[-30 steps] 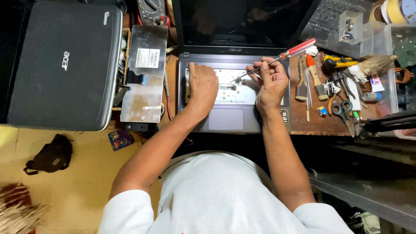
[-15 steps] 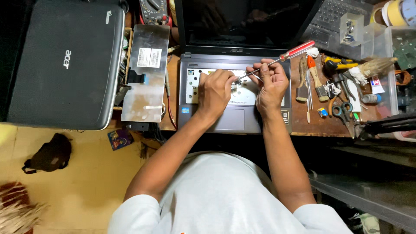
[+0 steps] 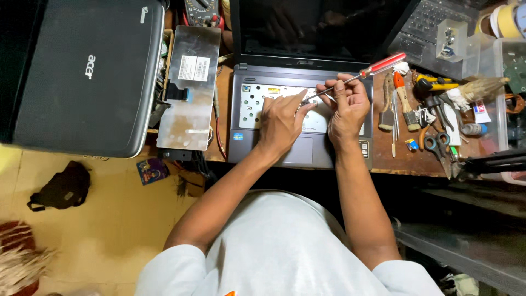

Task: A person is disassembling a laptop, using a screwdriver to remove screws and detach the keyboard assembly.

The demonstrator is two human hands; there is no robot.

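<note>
Right now I have my right hand wrapped around the metal shaft of a screwdriver, fingers pinched low near the tip while the clear red handle angles up and away past my knuckles; that low grip looks meant to steady the tip. My left hand sits just beside it, fingers narrowed to a point that meets the screwdriver tip, though I cannot tell whether anything small is caught between them. Both hands rest on the open laptop, directly under them, whose keyboard is out, leaving a pale perforated metal tray where the keys belong, set in a matte grey palm rest with a dark glossy screen standing beyond my fingers. Off to my left, well apart from the hands, the removed keyboard lies face down, its shiny foil back with a white label, probably parked there to clear the tray. Further left a closed black laptop lies flat. To the right of my right hand, loose tools crowd the worn wooden bench: wooden-handled drivers, pliers, scissors.
</note>
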